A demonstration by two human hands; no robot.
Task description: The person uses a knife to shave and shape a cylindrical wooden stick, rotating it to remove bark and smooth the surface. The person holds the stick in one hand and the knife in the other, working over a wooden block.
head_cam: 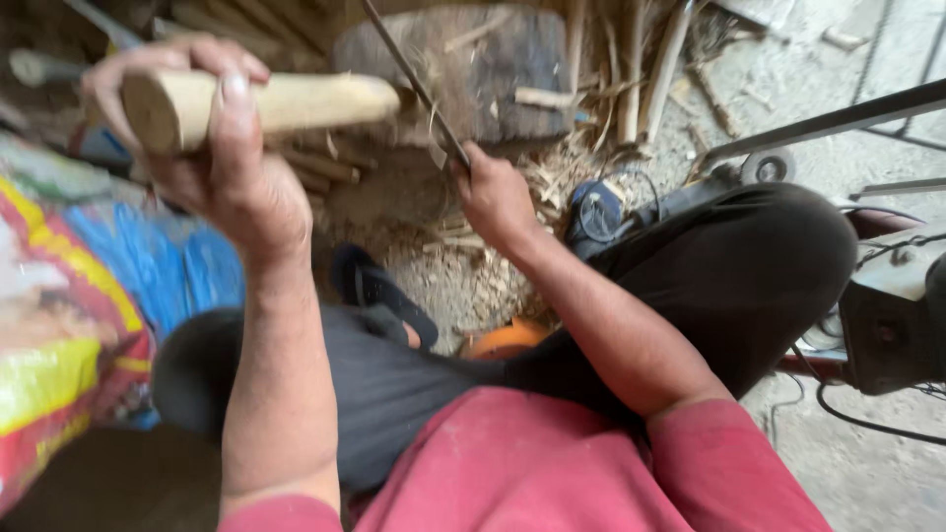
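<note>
One pale, peeled wooden stick [266, 103], round and cut flat at its near end, is gripped in the closed left hand [212, 148]. Just right of the stick, one long dark blade [414, 84] is held in the closed right hand [493, 197].

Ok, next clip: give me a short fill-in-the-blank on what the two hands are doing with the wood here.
1. The left hand grips a peeled wooden ____ and holds it up off the ground.
2. The right hand holds a long ____ whose edge meets the far end of the wood.
3. Behind the blade stands a dark wooden chopping ____, with wood shavings on the ground below it.

Missing words: stick; blade; block
</note>
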